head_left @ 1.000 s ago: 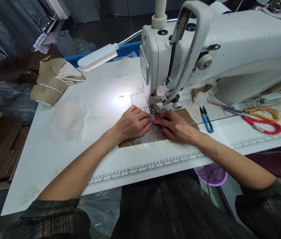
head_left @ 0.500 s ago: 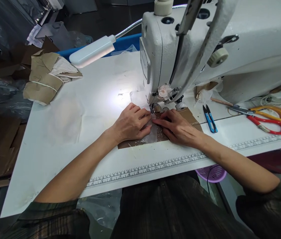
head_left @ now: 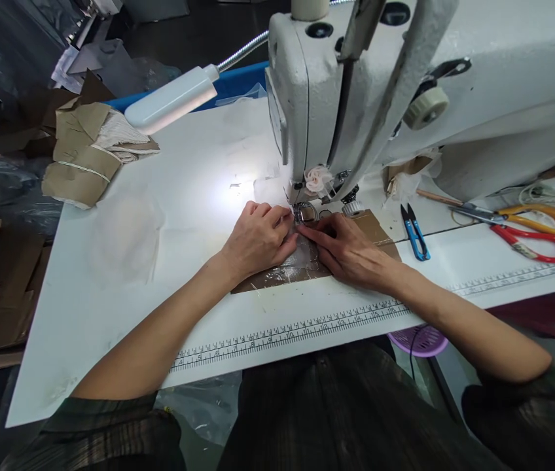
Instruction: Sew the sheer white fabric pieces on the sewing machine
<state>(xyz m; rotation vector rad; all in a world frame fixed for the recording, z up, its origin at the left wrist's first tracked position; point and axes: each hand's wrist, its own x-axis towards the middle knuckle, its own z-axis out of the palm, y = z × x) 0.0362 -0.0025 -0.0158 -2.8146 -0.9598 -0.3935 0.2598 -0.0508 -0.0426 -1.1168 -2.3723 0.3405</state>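
A sheer white piece of fabric (head_left: 299,254) lies under the needle area of a white sewing machine (head_left: 293,98). My left hand (head_left: 259,241) is closed on its left side, fingers bent and thumb pressed in close to the presser foot (head_left: 303,212). From the right, my right hand (head_left: 351,252) pinches the fabric's edge, with the index finger pointing toward the foot and the other fingers curled. The fingertips of both hands nearly meet, hiding part of the fabric. Beneath them is a brown board (head_left: 375,230) with shiny tape on it.
Blue thread snips (head_left: 415,234) and scissors with red and yellow handles (head_left: 533,241) lie to the right. A lamp (head_left: 172,100) lights the table. Pale round fabric pieces (head_left: 125,239) and a tied brown bundle (head_left: 84,160) are at left. A ruler tape (head_left: 302,335) runs along the front edge.
The view has shifted slightly, moving the machine a little left in the picture. Both hands stay at the fabric, with their fingertips slightly closer together by the presser foot.
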